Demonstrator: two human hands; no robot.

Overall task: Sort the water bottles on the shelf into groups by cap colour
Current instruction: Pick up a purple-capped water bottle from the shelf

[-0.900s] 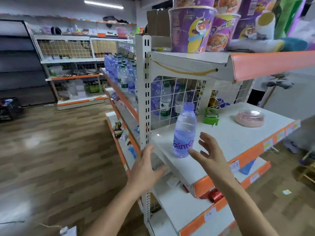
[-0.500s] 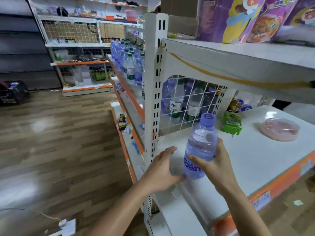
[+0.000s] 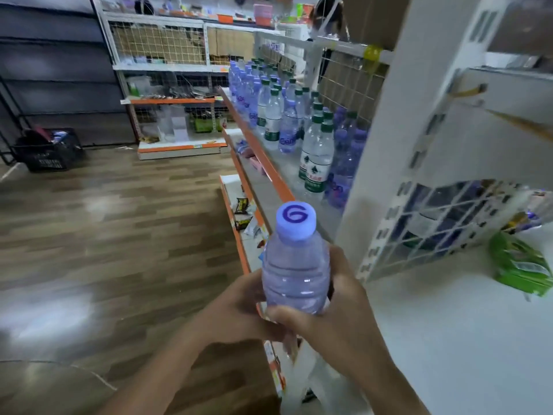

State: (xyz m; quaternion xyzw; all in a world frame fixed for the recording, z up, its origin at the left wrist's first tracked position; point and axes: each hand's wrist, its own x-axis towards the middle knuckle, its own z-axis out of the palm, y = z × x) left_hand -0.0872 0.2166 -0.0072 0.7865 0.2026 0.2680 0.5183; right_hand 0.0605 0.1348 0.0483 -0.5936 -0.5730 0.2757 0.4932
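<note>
Both hands grip a purple-capped bottle (image 3: pixel 295 266) at frame centre.
Right hand (image 3: pixel 338 313) and left hand (image 3: pixel 239 310) clasp its base; mixed-cap bottles (image 3: pixel 287 121) crowd the shelf (image 3: pixel 269 166) above.

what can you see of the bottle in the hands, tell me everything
The bottle is clear, lilac-tinted ribbed plastic, seemingly full of water, with a lilac cap bearing a purple swirl logo. It stands upright in mid-air off the shelf edge, cap on. The right hand wraps its lower body; the left hand touches its left side. Its label is hidden.
</note>
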